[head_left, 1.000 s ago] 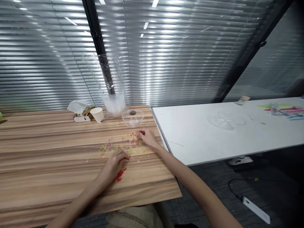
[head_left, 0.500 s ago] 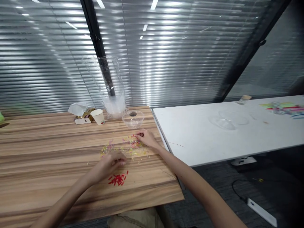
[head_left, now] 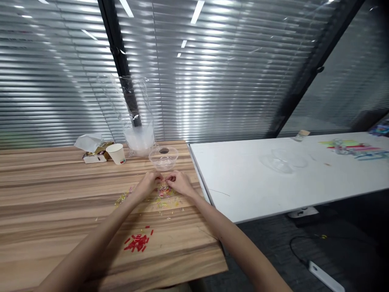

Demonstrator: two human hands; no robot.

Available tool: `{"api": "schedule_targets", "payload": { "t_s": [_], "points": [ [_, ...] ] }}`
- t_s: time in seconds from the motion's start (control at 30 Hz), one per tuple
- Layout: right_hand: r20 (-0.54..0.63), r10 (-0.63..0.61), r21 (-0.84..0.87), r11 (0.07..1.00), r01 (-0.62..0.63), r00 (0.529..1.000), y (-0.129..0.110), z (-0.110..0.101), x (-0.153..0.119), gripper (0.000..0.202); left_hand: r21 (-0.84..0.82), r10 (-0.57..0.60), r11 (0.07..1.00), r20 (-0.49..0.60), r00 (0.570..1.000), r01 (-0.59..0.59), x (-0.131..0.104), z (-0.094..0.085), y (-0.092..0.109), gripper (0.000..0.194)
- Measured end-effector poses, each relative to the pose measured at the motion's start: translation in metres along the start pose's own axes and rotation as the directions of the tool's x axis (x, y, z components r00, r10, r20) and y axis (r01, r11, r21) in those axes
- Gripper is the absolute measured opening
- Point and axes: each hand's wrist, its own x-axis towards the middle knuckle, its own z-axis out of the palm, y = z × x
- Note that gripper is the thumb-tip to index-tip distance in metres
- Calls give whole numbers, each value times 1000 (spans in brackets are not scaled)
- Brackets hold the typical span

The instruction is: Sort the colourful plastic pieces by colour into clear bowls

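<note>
My left hand (head_left: pixel 148 184) and my right hand (head_left: pixel 180 183) are close together over a scattered pile of tiny mixed-colour tube pieces (head_left: pixel 164 192). The fingers of both hands are bent and pinched towards the pile. Whatever they grip, if anything, is too small to make out. More yellow and pink bits (head_left: pixel 122 198) lie left of my left hand, partly behind its forearm. Nearer to me on the wooden table sits a separate heap of red tube pieces (head_left: pixel 137 242). Just beyond my hands stands a clear plastic bowl (head_left: pixel 164 159).
At the back of the wooden table (head_left: pixel 45 202) are a tissue box (head_left: pixel 96 157), a paper cup (head_left: pixel 116 154) and a clear bag with white contents (head_left: pixel 139 138). On the white table (head_left: pixel 243 178) to the right lie clear lids (head_left: pixel 284 160), a corked jar (head_left: pixel 301 135) and coloured strips (head_left: pixel 358 149).
My left hand has moved from above the red heap forward and right, to beside my right hand. A few bits now lie just behind the red heap. The view has shifted slightly.
</note>
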Motion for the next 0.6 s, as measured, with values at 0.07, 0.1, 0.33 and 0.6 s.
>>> {"api": "schedule_targets", "payload": {
  "t_s": [0.07,0.1,0.33,0.6],
  "points": [
    [-5,26,11,1000,-26,1000,2,1,1,27,14,-5,1000,8,1000,5,-2,-2,-3,19],
    [-3,39,19,999,-39,999,3,2,1,25,23,-9,1000,13,1000,8,-3,-4,-5,19],
    [-24,40,64,997,-38,999,7,3,3,26,78,-73,994,-14,997,74,-8,-9,-13,23],
    [-24,11,45,999,-10,1000,10,6,2,21,46,-49,998,1,999,49,-3,-4,-7,22]
  ]
}}
